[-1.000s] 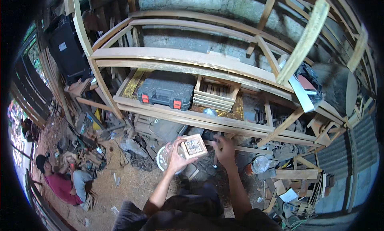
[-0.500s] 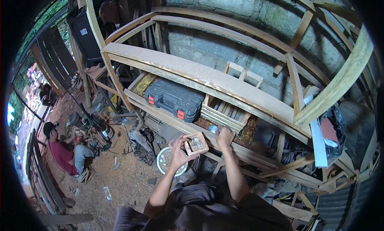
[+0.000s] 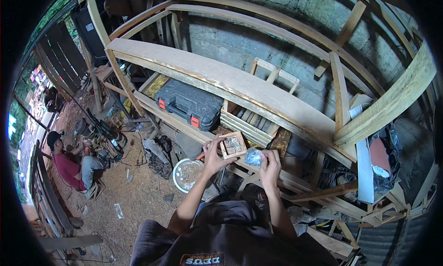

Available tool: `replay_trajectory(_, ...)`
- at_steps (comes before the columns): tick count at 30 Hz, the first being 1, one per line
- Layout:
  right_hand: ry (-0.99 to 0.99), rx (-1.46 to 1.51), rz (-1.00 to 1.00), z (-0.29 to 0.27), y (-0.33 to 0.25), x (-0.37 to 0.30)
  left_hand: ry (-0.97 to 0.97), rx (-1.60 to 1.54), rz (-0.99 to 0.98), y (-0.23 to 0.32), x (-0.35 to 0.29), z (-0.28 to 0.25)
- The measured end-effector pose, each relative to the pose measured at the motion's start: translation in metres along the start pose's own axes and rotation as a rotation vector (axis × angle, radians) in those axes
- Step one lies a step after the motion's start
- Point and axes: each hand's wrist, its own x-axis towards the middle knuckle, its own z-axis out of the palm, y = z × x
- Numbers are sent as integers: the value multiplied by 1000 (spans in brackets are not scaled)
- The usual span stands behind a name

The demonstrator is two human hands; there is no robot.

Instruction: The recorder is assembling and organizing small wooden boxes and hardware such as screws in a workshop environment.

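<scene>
My left hand (image 3: 214, 159) is wrapped round a small square wooden box (image 3: 223, 147) and holds it above the front rail of the wooden frame. Small shiny metal pieces (image 3: 234, 145) lie inside it, too small to name surely. Close by on the right, my right hand (image 3: 270, 168) pinches a crumpled clear plastic bag (image 3: 252, 157) beside the box. What the bag contains I cannot make out. An orange handle-like piece (image 3: 200, 156) shows just left of my left hand.
A black toolbox with red latches (image 3: 189, 104) sits on the lower shelf under a long plank (image 3: 221, 84). Slatted wood (image 3: 247, 127) stands beside it. A white basin (image 3: 177, 174) is on the floor. Far left, a person in a red shirt (image 3: 69, 171) sits low.
My right hand has lifted the plastic bag off the shelf area and brought it next to the box. The box has moved slightly up and right with my left hand.
</scene>
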Motion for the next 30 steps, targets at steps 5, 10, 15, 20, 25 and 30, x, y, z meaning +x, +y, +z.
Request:
replay_trajectory(5, 20, 17, 62, -5, 3, -13, -112, -13, 7, 4, 12, -1)
replay_trajectory(10, 46, 78, 79, -7, -1, -15, -145, 144, 80, -4, 12, 1)
replay_trajectory(15, 37, 83, 40, -6, -5, -11, -237, -15, -59, -5, 16, -2)
replay_trajectory(20, 32, 113, 51, -4, -8, -7, -201, 64, -28, 11, 16, -2)
replay_trajectory(25, -6, 172, 39, -7, -27, -3, -154, 86, -14, 30, 3, -22)
replay_trajectory(30, -58, 244, 7, 2, -35, -1, -104, 78, 33, 51, -14, -42)
